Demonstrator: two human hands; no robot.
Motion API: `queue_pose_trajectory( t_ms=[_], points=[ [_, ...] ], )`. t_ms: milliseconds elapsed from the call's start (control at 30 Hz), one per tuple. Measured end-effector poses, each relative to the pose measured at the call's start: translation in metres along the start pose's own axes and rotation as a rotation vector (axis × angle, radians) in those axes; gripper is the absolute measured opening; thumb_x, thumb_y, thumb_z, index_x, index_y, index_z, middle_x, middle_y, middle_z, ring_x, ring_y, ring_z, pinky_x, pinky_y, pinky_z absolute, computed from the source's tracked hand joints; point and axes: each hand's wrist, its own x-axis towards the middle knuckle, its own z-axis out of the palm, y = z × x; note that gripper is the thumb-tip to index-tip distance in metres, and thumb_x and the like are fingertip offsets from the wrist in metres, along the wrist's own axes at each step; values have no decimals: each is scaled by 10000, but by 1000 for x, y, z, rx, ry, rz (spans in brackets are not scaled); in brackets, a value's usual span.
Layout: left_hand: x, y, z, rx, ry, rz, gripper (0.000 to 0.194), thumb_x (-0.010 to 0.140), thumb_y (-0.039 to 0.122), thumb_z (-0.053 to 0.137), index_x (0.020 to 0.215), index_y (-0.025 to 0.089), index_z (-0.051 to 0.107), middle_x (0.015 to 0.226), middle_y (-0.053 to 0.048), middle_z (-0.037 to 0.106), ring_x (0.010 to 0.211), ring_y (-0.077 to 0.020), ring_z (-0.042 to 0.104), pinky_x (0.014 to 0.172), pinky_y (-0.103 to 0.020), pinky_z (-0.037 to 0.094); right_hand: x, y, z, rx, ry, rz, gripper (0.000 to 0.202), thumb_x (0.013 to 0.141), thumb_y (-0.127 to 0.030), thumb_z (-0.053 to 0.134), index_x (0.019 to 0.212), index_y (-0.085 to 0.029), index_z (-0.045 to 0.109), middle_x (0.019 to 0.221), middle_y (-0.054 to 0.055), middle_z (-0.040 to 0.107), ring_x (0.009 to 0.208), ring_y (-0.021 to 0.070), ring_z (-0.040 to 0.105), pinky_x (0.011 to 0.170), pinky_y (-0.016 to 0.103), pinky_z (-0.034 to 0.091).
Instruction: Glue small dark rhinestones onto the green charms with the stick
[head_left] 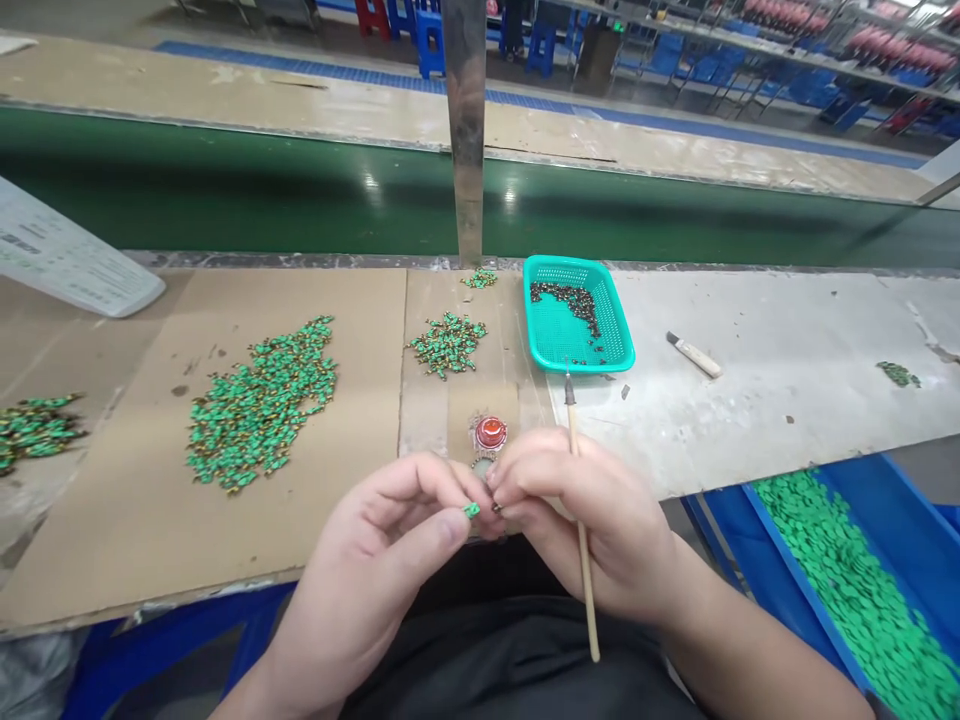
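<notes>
Where the desk (pixel 367 310) ends at its near edge, the left hand (pixel 390 545) and right hand (pixel 615 520) come together, the right also carrying a thin brush (pixel 582 525); the left pinches a small green piece (pixel 471 510), and just right of it, the right pinches a tinier dark bit (pixel 496 508).

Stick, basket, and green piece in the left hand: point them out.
Stick (pixel 586 580), head view: its lower shaft.
Basket (pixel 556 330), head view: bare mesh floor.
Green piece (pixel 471 510), head view: its exposed end.
</notes>
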Motion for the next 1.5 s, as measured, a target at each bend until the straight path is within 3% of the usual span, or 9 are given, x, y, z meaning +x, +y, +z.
queue_pose_trajectory(
  t_ms=[233,667,833,1033,1200,1367,1500],
  points=[
    [2,2,0,-8,-63,-51,311,969,484,1048,852,241,893,869,-70,855,871,-276,833,866,-362,699,5,-3,1,48,-53,29,155,1214,-115,688,1192,-268,692,966,11,831,883,179,801,877,303,706],
    [-1,1,-1,24,-48,-48,296,987,485,1037,861,256,898,863,-51,865,875,-243,836,842,-292,689,4,0,1,0,-83,-9,129,1233,-162,674,1161,-253,729,975,42,813,890,198,798,849,323,720],
    [1,4,-1,98,-15,-30,288,986,445,1025,831,243,890,840,-65,863,844,-253,843,818,-302,700,4,-1,-1,-88,-107,-39,190,1220,-99,629,1187,-259,726,1006,49,816,912,207,798,852,338,730],
    [4,14,4,261,42,-9,221,939,304,986,759,248,871,745,-44,836,713,-199,780,711,-242,671,7,-6,-8,-192,-247,-18,246,1275,-155,522,1171,-249,724,998,55,806,878,218,751,774,362,680],
    [3,16,2,319,57,-13,204,943,283,955,767,249,859,747,-31,835,709,-185,778,698,-218,653,13,-10,-11,-228,-327,46,345,1303,-216,461,1090,-240,731,971,50,812,849,215,743,742,357,673],
    [2,15,3,305,65,-22,211,942,292,967,767,243,859,745,-36,830,704,-191,773,689,-229,652,10,-6,-8,-237,-306,6,396,1319,-236,423,1081,-218,739,956,56,802,833,215,730,741,364,674],
    [5,14,5,281,61,-24,232,926,301,991,751,239,852,743,-43,840,709,-191,780,697,-228,660,5,2,-5,-204,-223,-65,295,1291,-170,513,1122,-196,753,985,70,827,862,213,758,769,351,673]
  ],
)
